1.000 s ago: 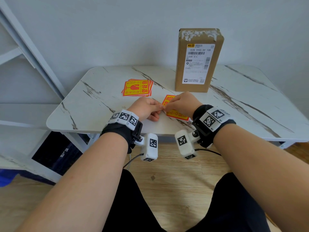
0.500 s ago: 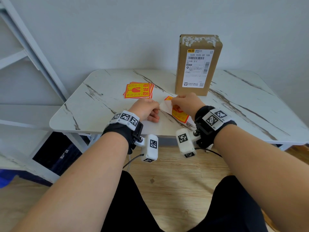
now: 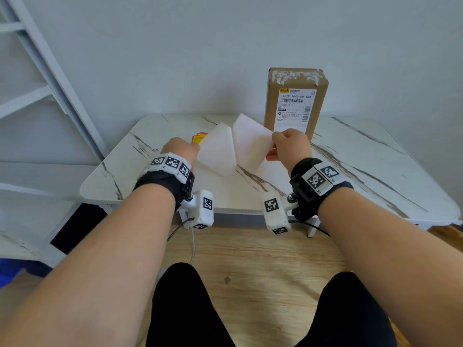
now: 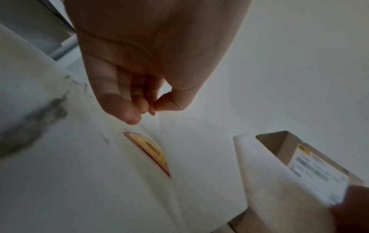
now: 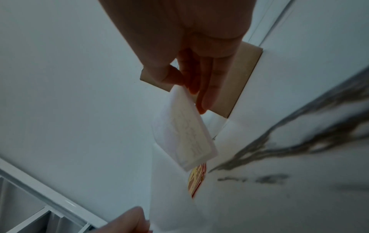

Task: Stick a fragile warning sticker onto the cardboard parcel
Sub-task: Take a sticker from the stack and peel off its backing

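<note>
The brown cardboard parcel [image 3: 295, 78] stands upright at the back of the marble table [image 3: 363, 166], its white shipping label facing me; it also shows as parcel [image 4: 279, 141] and parcel [image 5: 243, 75]. Both hands are raised above the table. My right hand [image 3: 274, 149] [image 5: 183, 82] pinches the fragile sticker [image 3: 250, 144] [image 5: 185, 134], whose pale back faces me with faint print showing through. My left hand [image 3: 193, 149] [image 4: 151, 108] pinches the white backing sheet [image 3: 216, 151]. The two sheets spread apart in a V and meet at their lower edge.
A stack of orange fragile stickers [image 3: 199, 138] [image 4: 149, 151] [image 5: 196, 178] lies on the table behind my left hand. A white shelf frame [image 3: 50, 71] leans at the left. The wall stands close behind the parcel. Wooden floor [image 3: 250, 259] lies below the table's front edge.
Both hands rose off the table with the sticker and moved apart. The sticker has peeled from its backing, so its white side now faces me instead of the orange print.
</note>
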Demonstrator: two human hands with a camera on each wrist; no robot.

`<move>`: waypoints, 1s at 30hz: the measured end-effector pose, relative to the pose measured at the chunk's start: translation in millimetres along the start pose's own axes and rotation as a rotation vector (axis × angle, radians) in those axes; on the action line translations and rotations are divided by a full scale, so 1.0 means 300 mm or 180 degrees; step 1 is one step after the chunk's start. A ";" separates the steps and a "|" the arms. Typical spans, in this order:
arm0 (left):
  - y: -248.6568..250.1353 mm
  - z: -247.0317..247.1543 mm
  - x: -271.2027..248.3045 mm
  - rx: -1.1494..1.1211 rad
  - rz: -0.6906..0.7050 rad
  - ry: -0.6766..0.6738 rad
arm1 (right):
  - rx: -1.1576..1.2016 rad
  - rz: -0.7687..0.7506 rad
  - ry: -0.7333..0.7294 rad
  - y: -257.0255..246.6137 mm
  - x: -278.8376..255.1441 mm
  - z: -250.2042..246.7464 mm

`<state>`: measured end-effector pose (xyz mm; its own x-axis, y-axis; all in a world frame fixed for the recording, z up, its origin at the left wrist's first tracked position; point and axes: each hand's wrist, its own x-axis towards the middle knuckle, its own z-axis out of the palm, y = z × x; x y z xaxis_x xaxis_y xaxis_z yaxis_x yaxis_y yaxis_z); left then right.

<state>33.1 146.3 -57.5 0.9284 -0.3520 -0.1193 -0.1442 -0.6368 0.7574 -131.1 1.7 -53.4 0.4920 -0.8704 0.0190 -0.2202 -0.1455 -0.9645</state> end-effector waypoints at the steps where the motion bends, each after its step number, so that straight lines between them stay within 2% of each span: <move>1: -0.012 -0.013 0.005 -0.0004 -0.0010 0.0030 | 0.0022 0.0005 0.0038 -0.005 0.001 -0.001; 7: -0.080 -0.053 0.051 0.0484 -0.0099 0.0140 | -0.0031 -0.0085 0.0160 -0.042 -0.002 0.006; 10: -0.095 -0.070 0.031 0.0531 -0.0307 0.0210 | 0.0033 -0.0111 0.0263 -0.056 0.003 0.010; 13: -0.124 -0.060 0.047 0.0851 -0.0125 0.0178 | 0.0015 -0.0144 0.0269 -0.059 -0.002 0.023; 16: -0.120 -0.053 0.061 0.0664 -0.0229 0.0179 | -0.0044 -0.0232 0.0207 -0.057 -0.012 0.044; 21: -0.070 -0.059 0.063 0.0560 0.0182 0.0371 | 0.0079 -0.0305 0.0105 -0.081 -0.029 0.072; 25: -0.009 -0.040 0.043 0.0303 0.0804 0.0556 | 0.0085 -0.0389 0.0053 -0.101 -0.026 0.071; 30: 0.096 0.004 -0.054 -0.0089 0.1288 -0.0036 | -0.0036 -0.0476 0.0153 -0.120 -0.026 0.058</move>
<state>13.5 132.7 -34.5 0.7947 -0.5781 0.1851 -0.4876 -0.4264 0.7619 -112.3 22.1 -23.5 0.4791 -0.8601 0.1749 -0.1573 -0.2802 -0.9470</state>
